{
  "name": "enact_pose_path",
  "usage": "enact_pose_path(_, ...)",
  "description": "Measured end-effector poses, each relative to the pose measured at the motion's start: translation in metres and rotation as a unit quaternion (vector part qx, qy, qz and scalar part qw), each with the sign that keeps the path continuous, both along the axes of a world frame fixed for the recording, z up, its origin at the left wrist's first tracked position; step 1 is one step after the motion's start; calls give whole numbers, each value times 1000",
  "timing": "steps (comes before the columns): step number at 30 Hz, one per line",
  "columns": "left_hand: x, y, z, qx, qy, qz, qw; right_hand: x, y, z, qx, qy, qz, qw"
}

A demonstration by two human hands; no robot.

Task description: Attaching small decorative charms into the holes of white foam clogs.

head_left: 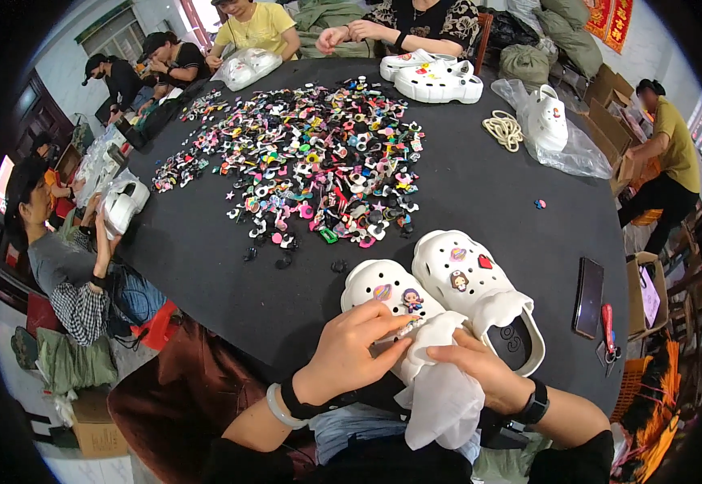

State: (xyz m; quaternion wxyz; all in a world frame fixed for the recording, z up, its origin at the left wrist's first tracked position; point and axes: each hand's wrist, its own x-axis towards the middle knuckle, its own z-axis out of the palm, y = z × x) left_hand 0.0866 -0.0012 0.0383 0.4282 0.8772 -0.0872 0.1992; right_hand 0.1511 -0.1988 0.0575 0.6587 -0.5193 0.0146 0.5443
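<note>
A pair of white clogs (448,294) is located at the near edge of the round black table (496,185), directly in front of the person. The left clog (387,294) is touched by the left hand (351,351), whose fingers are drawn together at the heel end, pinched on a small item that cannot be made out. A white cloth (440,387) is clamped under the right hand (484,371), with the fingers closed over it against the heel of the left clog. The right clog (480,290) lies just beside the left one, touching it, and carries decorative charms on its upper. Beyond the clogs, toward the table centre, a large heap of coloured charms (311,153) is spread. To the right of the clogs a dark phone (588,297) and a red-handled tool (608,329) are placed near the table rim. At the far side of the table another pair of white clogs (432,77) is seen, with a coil of cord (503,129) and a clog in a clear bag (549,121) to the right of it. The heel of the left clog is hidden by both hands and the cloth. The lower cloth edge is cut off by the person's lap. Other people are seated around the far and left sides of the table.
</note>
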Motion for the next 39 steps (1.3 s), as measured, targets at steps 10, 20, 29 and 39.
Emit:
enact_pose_path(10, 3, -8, -4, 137, -97, 43, 985, 7, -1, 1, 13, 67, -17, 998)
enact_pose_path(20, 9, -5, -11, 3, -42, 37, 998, 7, -8, -3, 43, 44, 4, 998)
enact_pose_path(29, 4, 3, 14, 146, 2, -14, 989, 7, -11, -6, 50, 81, 30, 995)
enact_pose_path(39, -3, -6, 23, 256, 21, -52, 965, 8, -12, -11, 65, 84, 31, 994)
